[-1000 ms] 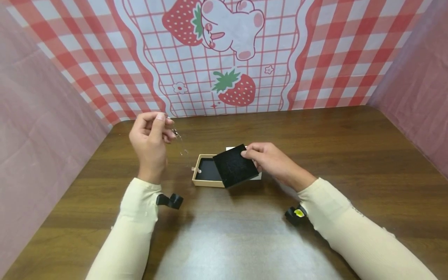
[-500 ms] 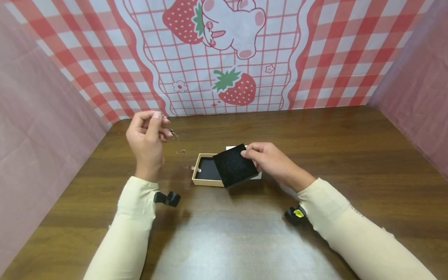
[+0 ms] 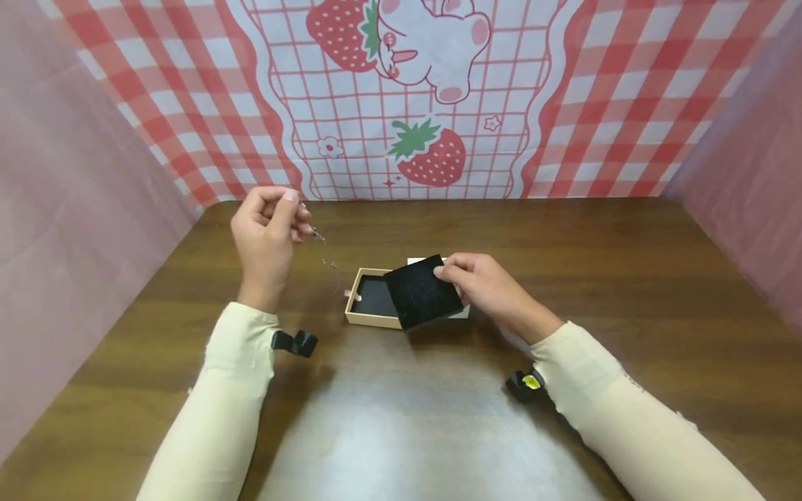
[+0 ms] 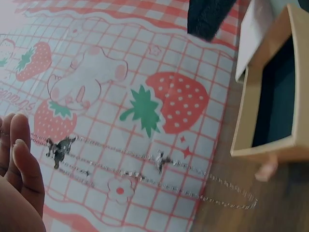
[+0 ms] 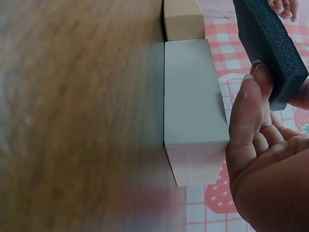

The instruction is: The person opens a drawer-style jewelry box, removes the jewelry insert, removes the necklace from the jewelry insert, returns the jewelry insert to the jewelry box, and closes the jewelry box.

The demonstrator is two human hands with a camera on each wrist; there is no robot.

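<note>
My left hand (image 3: pixel 263 233) is raised above the table's left half, pinching a thin silver necklace (image 3: pixel 319 236) between thumb and fingers. Its chain hangs down in loops, and small shiny charms show on the necklace (image 4: pixel 161 160) in the left wrist view. My right hand (image 3: pixel 485 289) grips one corner of a square black foam pad (image 3: pixel 422 292), thumb on top and fingers beneath. The pad is tilted above a tan drawer box (image 3: pixel 372 322) with a black lining and a small ribbon tab. Part of the drawer is hidden behind the pad.
A white box sleeve (image 5: pixel 193 92) stands on the table at the drawer's right end, mostly covered by the pad in the head view. The wooden table (image 3: pixel 401 410) meets a strawberry-print cloth (image 3: pixel 432 156) at the back. Pink curtains (image 3: pixel 75 174) flank both sides.
The necklace's hanging loops have swung slightly. The head view has shifted a little. Both hands keep their holds, and the pad stays over the box.
</note>
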